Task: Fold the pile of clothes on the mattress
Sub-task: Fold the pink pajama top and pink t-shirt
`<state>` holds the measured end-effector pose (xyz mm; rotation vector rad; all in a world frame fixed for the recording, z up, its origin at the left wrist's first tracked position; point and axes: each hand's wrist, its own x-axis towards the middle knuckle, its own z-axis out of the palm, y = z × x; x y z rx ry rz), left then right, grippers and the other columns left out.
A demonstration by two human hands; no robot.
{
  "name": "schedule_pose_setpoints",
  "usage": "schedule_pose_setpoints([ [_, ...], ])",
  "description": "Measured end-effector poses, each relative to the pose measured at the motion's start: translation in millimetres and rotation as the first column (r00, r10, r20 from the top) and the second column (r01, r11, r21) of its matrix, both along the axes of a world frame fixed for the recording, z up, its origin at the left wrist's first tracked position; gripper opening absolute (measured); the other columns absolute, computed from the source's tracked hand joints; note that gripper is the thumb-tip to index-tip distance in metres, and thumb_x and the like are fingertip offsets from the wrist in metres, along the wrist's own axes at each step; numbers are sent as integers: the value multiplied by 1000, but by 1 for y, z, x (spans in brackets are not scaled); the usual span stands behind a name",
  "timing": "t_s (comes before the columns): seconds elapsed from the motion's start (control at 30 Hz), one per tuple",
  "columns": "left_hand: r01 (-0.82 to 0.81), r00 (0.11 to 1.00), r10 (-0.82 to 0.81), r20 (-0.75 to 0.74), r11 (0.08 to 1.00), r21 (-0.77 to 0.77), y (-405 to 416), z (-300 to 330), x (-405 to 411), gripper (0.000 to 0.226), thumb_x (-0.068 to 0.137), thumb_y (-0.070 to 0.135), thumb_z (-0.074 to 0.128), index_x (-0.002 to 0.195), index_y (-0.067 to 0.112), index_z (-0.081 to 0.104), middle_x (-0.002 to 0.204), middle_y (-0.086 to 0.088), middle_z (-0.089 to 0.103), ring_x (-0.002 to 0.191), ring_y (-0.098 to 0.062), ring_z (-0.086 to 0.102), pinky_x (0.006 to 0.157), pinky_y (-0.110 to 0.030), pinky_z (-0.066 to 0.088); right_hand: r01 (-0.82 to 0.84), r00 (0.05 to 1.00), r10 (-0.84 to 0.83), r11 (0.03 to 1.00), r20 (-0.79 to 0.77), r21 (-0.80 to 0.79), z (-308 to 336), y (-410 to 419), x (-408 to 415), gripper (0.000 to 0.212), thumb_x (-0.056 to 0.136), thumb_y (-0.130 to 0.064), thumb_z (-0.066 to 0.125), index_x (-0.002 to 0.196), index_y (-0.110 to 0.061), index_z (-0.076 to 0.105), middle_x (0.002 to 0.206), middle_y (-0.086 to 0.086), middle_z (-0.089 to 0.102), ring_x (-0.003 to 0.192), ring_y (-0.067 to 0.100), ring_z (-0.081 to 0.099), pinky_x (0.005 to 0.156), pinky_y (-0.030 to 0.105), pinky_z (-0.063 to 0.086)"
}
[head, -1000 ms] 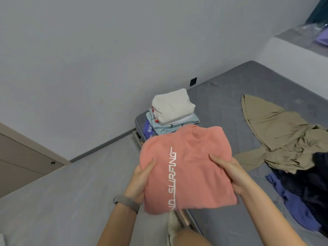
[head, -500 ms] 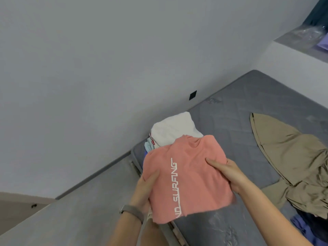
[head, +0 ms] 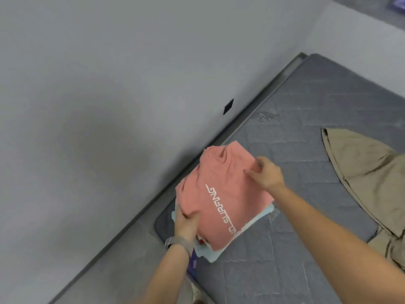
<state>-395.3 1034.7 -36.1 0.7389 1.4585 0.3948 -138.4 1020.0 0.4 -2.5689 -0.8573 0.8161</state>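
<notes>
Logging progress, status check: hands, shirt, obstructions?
Left hand grips folded pink cotton shirt edge; right hand pinches its far side. Shirt sits atop folded stack. Nothing blocking.

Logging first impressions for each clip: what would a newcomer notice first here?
A folded pink shirt with white lettering tops a stack at the mattress corner by the wall. The left hand holds its near edge while the right hand pinches its far side. A tan garment lies unfolded at right.

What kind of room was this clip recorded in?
Probably a bedroom: a bare grey quilted mattress lies against a plain wall, with a stack of folded clothes and a loose khaki garment on it.
</notes>
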Motion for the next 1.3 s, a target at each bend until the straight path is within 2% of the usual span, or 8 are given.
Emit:
schedule_pose_setpoints([
  [0.13, 829, 485, -458, -745, 513, 224, 9, -39, 24, 87, 82, 37, 64, 151, 37, 10, 158, 2, 12, 143, -23, 18, 104, -44, 36, -316, 944, 329, 872, -31, -375, -56, -1, -33, 68, 91, -44, 55, 147, -49, 17, 157, -2, 16, 144, 30, 15, 110, 57, 25],
  [0.27, 981, 98, -710, -697, 189, -55, 8, -67, 32, 69, 91, 52, 49, 145, 52, 8, 161, 0, -7, 148, -28, 0, 111, -58, 25, -372, 928, 330, 825, -171, -425, -97, -21, -53, 48, 103, -44, 22, 149, -50, 10, 161, -1, -14, 146, 32, -18, 112, 64, 18],
  [0.43, 991, 85, -807, -585, 130, -36, 6, -84, 22, 76, 88, 47, 59, 145, 54, 10, 160, -9, -14, 147, -33, 4, 114, -44, 28, -357, 934, 324, 829, -151, -430, -103, -34, -53, 50, 102, -44, 25, 149, -49, 10, 161, 0, -16, 145, 36, -20, 114, 57, 18],
  [0.6, 993, 70, -731, -678, 115, -21, -16, -80, 15, 84, 76, 33, 70, 144, 41, 22, 153, -12, 15, 134, -30, 32, 98, -39, 46, -3, 998, 0, 999, -67, -53, -105, -46, -62, 22, 85, -11, 55, 102, -17, 67, 129, 6, 41, 129, 27, 29, 100, 34, 42],
  [0.83, 991, -29, -530, -848, -125, 44, -27, -62, 28, 63, 59, 15, 79, 119, 21, 61, 83, -9, 63, 55, -32, 60, 45, -36, 51, 221, 961, -276, 823, 29, 524, -96, -80, -73, 38, 62, 21, 53, 77, -10, 70, 100, 6, 56, 104, 17, 46, 94, 0, 23],
  [1.07, 909, -206, -650, -732, -403, 103, -29, -53, 23, 46, 79, 37, 37, 120, 28, 56, 95, -5, 66, 81, -30, 63, 68, -36, 51, 118, 988, -125, 990, 89, 77, -103, -93, -69, 45, 79, 7, 48, 116, -13, 64, 136, 9, 45, 133, 28, 31, 113, 39, 30],
  [1.23, 838, 537, -470, -700, 208, 504, 9, -56, 26, 60, 77, 50, 64, 129, 21, 55, 127, -1, 59, 114, -22, 56, 93, -40, 47, 52, 979, -27, 991, 201, -121, -92, -62, -57, 87, 89, -60, 45, 153, -16, 6, 160, 13, 4, 148, 34, -10, 111, 54, -19],
  [1.3, 909, 417, -401, -816, 162, 385, 21, -68, 29, 109, 59, 72, 67, 148, 20, 31, 152, -12, 30, 141, -33, 26, 113, -51, 19, -125, 982, 146, 979, 124, -159, -97, -53, -55, 109, 75, -84, 40, 150, -31, -19, 160, 10, -16, 146, 33, -20, 112, 56, -18],
])
